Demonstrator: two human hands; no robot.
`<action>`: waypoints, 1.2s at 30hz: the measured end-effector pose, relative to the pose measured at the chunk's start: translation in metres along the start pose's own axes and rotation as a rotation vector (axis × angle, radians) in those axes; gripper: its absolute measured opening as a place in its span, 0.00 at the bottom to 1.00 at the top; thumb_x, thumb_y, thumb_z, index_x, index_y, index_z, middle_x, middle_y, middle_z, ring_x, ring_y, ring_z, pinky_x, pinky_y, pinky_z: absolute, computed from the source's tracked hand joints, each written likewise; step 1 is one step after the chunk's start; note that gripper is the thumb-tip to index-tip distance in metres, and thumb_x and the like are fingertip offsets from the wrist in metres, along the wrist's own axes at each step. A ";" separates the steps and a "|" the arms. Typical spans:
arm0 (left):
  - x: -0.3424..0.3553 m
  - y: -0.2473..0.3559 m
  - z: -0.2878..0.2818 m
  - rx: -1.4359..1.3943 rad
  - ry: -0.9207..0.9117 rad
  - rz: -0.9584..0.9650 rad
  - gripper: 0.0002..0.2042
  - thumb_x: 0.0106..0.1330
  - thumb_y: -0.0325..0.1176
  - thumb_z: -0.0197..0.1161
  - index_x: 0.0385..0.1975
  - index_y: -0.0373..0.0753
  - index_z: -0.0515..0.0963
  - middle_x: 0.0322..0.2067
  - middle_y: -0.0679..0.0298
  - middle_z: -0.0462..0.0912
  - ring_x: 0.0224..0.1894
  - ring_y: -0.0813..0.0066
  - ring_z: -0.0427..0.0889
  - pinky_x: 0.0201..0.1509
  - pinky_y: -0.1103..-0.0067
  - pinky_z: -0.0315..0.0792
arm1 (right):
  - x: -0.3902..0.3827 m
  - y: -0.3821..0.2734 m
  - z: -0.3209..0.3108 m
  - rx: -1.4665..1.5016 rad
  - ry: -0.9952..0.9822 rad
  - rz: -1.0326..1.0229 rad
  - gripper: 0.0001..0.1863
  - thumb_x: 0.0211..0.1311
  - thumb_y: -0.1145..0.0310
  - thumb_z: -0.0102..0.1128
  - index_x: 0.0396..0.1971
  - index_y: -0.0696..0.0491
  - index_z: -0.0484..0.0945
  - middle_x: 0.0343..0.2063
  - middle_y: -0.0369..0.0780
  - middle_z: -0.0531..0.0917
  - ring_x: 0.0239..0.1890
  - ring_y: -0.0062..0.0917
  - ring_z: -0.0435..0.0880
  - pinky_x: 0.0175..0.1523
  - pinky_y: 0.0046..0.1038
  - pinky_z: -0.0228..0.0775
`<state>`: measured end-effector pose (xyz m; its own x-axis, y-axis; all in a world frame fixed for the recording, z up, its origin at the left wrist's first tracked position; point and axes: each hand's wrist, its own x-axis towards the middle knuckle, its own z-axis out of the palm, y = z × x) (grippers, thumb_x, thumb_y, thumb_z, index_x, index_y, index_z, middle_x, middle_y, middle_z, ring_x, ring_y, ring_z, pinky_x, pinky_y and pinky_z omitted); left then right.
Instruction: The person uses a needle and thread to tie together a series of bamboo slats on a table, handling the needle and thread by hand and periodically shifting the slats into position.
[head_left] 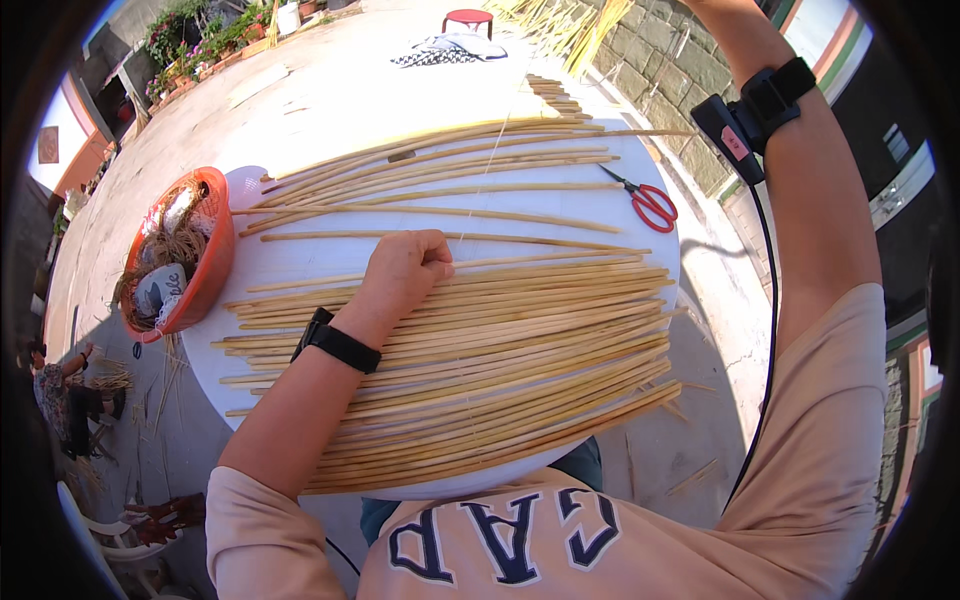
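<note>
My left hand is closed in a pinch at the far edge of a mat of pale, straight plant stalks laid side by side on a white round table. A thin white thread runs up and away from its fingertips, across the loose stalks. My right arm is raised high on the right. The upper edge cuts off most of my right hand, so its fingers are hidden. Beyond the mat lie several loose stalks, spaced apart.
Red-handled scissors lie near the table's right side. An orange basin of fibres and bundles stands at the left edge. Farther off are a red stool and a stalk heap. Another person sits at far left. A black cable hangs by my right arm.
</note>
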<state>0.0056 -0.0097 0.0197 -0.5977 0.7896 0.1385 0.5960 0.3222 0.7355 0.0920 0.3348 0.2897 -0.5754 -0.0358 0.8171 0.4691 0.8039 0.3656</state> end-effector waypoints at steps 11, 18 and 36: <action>0.003 -0.003 -0.003 -0.001 -0.003 -0.019 0.04 0.52 0.24 0.67 0.24 0.34 0.79 0.21 0.61 0.80 0.23 0.76 0.76 0.30 0.80 0.71 | -0.046 0.058 0.017 0.002 -0.099 0.153 0.15 0.63 0.58 0.56 0.39 0.55 0.75 0.31 0.44 0.81 0.33 0.32 0.82 0.38 0.32 0.71; 0.001 -0.004 -0.003 -0.024 -0.014 -0.097 0.03 0.50 0.23 0.66 0.24 0.33 0.80 0.22 0.62 0.81 0.25 0.76 0.78 0.32 0.81 0.73 | -0.049 0.045 0.021 0.041 -0.099 0.149 0.15 0.63 0.57 0.56 0.39 0.54 0.75 0.32 0.44 0.81 0.34 0.32 0.82 0.39 0.32 0.71; 0.000 -0.006 -0.010 0.102 -0.013 -0.032 0.04 0.50 0.22 0.65 0.25 0.35 0.83 0.22 0.59 0.82 0.25 0.72 0.79 0.31 0.79 0.73 | -0.017 0.017 0.030 0.143 -0.075 0.127 0.15 0.65 0.56 0.54 0.41 0.52 0.75 0.33 0.44 0.80 0.36 0.33 0.81 0.41 0.31 0.70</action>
<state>-0.0032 -0.0170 0.0213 -0.6104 0.7849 0.1068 0.6286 0.3979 0.6682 0.0895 0.3673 0.2689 -0.5686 0.1117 0.8150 0.4442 0.8756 0.1899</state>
